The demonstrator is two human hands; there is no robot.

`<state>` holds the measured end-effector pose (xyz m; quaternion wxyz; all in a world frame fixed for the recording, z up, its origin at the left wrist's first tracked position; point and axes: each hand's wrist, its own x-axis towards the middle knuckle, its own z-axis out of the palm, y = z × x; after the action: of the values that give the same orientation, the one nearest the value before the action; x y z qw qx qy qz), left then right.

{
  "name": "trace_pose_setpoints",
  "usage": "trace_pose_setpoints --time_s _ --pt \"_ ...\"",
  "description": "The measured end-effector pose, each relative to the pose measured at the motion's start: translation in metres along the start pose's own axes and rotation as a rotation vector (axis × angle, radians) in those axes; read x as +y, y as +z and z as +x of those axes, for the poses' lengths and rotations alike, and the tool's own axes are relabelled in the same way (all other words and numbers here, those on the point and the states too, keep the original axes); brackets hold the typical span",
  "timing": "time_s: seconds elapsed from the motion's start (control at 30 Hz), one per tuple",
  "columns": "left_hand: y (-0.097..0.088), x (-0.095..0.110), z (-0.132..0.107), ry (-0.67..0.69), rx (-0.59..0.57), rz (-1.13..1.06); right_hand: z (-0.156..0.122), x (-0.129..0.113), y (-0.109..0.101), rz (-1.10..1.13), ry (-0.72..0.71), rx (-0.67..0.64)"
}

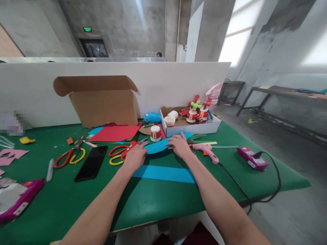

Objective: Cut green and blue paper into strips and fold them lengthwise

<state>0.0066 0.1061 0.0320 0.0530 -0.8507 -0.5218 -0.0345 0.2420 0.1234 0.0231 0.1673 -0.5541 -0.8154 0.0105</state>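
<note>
— On the green felt table [58, 200], what is being handled?
— A curved blue paper strip [158, 147] is being pressed down. The left hand [135, 157] is being kept curled over one end, its grip hidden, and the right hand [180, 145] is being laid flat and open on the other.

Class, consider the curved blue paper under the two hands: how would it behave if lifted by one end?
Probably floppy: the blue paper looks thin and lies flat on the table, so the free end would likely droop. Likely very light, so a push may slide it unless held, as the right hand lies flat on it. It may crease easily.
</note>
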Motion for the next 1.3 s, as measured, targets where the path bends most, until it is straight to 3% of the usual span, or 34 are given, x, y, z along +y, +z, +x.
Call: trace_pose_setpoints --time_s 0.2,0.3,0.4,0.5,0.57,0.73,0.83,1.1,1.3 --pt "-0.001 0.006 -0.001 -0.017 -0.022 -0.096 -0.004 0.02 -0.019 -0.082 0.142 0.311" --pt "0.003 0.009 0.0 0.002 0.017 -0.132 -0.016 0.051 -0.032 -0.145 0.438 0.4" --pt "0.007 0.009 -0.001 0.005 0.028 -0.158 -0.029 0.079 -0.041 -0.19 0.749 0.389" --pt "0.008 0.005 -0.001 0.001 0.031 -0.182 -0.032 0.086 -0.045 -0.197 0.913 0.342" --pt "0.007 0.003 0.0 0.011 0.045 -0.197 -0.028 0.08 -0.045 -0.184 0.835 0.299" --pt "0.005 0.0 0.0 0.099 0.134 -0.268 -0.017 0.058 -0.033 -0.048 0.213 -0.05" --pt "0.006 0.0 0.0 0.121 0.156 -0.287 -0.014 0.05 -0.024 -0.024 0.009 -0.172" --pt "0.008 -0.003 0.0 0.137 0.102 -0.285 -0.012 0.064 -0.034 -0.007 0.122 0.072" --pt "0.012 -0.004 0.0 0.142 0.086 -0.275 -0.01 0.066 -0.033 -0.012 0.175 0.044"
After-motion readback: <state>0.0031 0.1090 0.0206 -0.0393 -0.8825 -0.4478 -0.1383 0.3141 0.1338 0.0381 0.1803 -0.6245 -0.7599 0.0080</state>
